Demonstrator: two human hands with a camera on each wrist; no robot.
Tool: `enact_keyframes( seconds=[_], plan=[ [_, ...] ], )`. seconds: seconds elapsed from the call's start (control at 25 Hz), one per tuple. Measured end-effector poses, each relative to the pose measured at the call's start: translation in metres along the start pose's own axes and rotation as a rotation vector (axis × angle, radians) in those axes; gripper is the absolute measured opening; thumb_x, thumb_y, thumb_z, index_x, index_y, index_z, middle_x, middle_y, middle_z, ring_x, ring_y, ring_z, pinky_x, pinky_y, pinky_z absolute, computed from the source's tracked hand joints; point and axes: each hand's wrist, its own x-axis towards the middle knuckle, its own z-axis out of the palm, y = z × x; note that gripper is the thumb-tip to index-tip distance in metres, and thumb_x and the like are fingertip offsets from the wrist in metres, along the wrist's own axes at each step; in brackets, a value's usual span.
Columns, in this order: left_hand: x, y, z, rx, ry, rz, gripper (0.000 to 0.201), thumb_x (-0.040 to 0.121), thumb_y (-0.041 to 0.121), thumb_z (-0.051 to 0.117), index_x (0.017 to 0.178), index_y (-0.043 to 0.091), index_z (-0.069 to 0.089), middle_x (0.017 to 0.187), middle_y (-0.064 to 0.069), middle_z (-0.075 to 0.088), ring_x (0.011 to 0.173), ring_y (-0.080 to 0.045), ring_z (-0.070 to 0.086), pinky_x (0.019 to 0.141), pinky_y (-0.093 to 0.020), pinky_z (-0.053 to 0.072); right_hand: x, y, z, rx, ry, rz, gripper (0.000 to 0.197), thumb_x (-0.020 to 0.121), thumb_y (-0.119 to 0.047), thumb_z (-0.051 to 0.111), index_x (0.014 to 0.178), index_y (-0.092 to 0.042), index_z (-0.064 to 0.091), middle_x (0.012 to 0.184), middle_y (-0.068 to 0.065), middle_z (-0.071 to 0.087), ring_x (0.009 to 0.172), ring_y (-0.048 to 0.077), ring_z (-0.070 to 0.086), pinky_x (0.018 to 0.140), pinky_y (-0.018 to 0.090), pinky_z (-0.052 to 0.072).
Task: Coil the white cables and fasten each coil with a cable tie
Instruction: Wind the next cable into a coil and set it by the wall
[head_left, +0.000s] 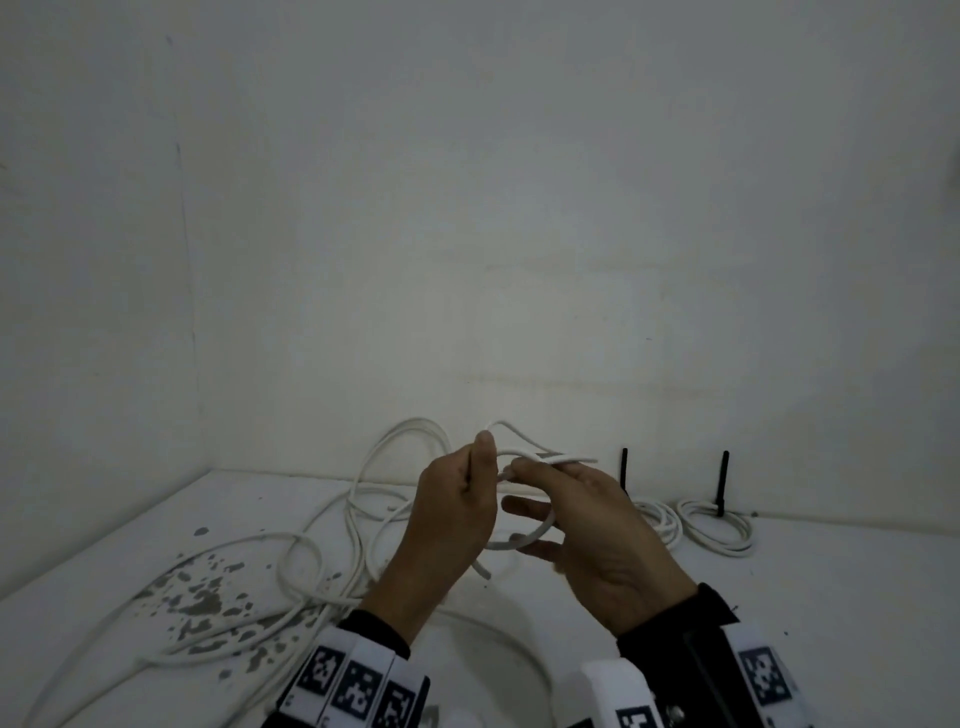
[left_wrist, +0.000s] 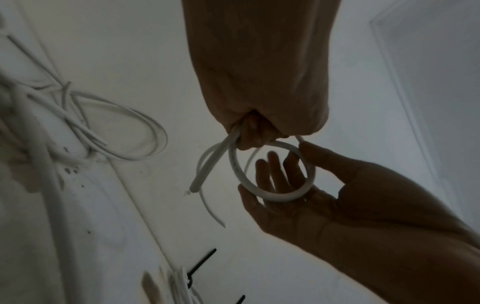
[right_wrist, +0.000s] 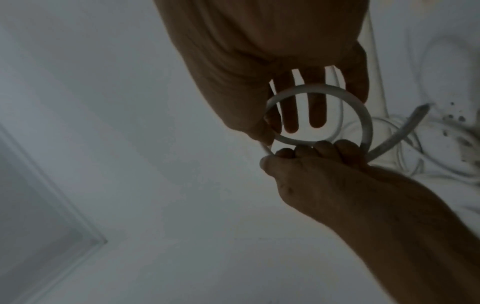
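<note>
A: What's the biggest thing around the hands?

B: The white table (head_left: 779, 597), beneath both of them. To the left of the left hand (head_left: 447, 525) a loose white cable (head_left: 291, 566) sprawls over it in wide loops, across a patch of chipped paint (head_left: 202, 597).

A: And on the other side?

B: Beyond the right hand (head_left: 597, 540), to its right, two finished coils (head_left: 719, 525) lie near the wall, each with a black cable tie (head_left: 722, 483) standing up from it.

A: What are the hands doing?

B: Both are raised above the table, almost touching, with a small cable loop (left_wrist: 275, 170) between them. The left hand's fingers are curled tight, gripping the loop where its strands cross. The right hand pinches the loop's top between thumb and forefinger, its other fingers (right_wrist: 317, 107) straight and spread behind the ring.

A: The smallest detail?

B: The cable's cut end (left_wrist: 194, 185), poking out just below the left fist.
</note>
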Motion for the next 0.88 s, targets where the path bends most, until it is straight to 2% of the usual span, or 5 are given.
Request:
enact_keyframes(
  seconds=[0.2,0.36,0.48,0.64,0.88],
  plan=[
    [0.003,-0.009,-0.006,0.024,0.026,0.02,0.048,0.102,0.038,0.035,0.058,0.018,0.038,0.041,0.011,0.036,0.04,-0.003,0.039,0.046,-0.014,0.03,-0.003,0.0,0.005,0.064,-0.187,0.148,0.021,0.086,-0.018,0.058,0.066,-0.013,0.062,0.087,0.007,0.067,0.087,0.024,0.058,0.082,0.047,0.053],
    [0.006,-0.024,-0.013,0.023,0.044,-0.074,0.05,0.099,0.048,0.035,0.061,0.016,0.037,0.044,0.011,0.032,0.042,-0.009,0.03,0.046,-0.027,0.031,-0.008,0.009,0.008,-0.59,-0.114,-0.166,0.01,0.089,-0.008,0.058,0.08,-0.007,0.055,0.087,0.02,0.066,0.075,0.033,0.072,0.072,0.056,0.06],
    [0.014,-0.037,-0.037,-0.143,0.155,-0.269,0.045,0.104,0.04,0.037,0.065,0.018,0.039,0.047,0.006,0.03,0.042,-0.013,0.027,0.044,-0.025,0.026,-0.004,-0.006,-0.019,-0.619,-0.021,-0.239,0.023,0.091,0.004,0.044,0.105,-0.01,0.056,0.087,0.02,0.068,0.058,0.034,0.071,0.053,0.04,0.059],
    [0.019,-0.05,-0.083,-0.403,0.251,-0.489,0.051,0.102,0.041,0.043,0.056,0.021,0.038,0.044,0.005,0.026,0.035,-0.009,0.018,0.041,-0.017,0.016,0.002,-0.047,-0.088,-0.162,0.296,-0.135,0.02,0.095,-0.001,0.044,0.091,-0.004,0.063,0.051,0.006,0.05,0.032,0.014,0.04,0.035,0.018,0.032],
    [0.019,-0.029,-0.05,-0.295,0.139,-0.407,0.049,0.102,0.039,0.045,0.058,0.021,0.034,0.048,0.007,0.025,0.038,-0.008,0.019,0.044,-0.02,0.014,0.008,-0.008,-0.071,-1.298,0.136,-0.252,0.047,0.084,-0.01,0.061,0.125,-0.029,0.049,0.101,0.005,0.063,0.084,0.024,0.061,0.067,0.03,0.046]
  ],
)
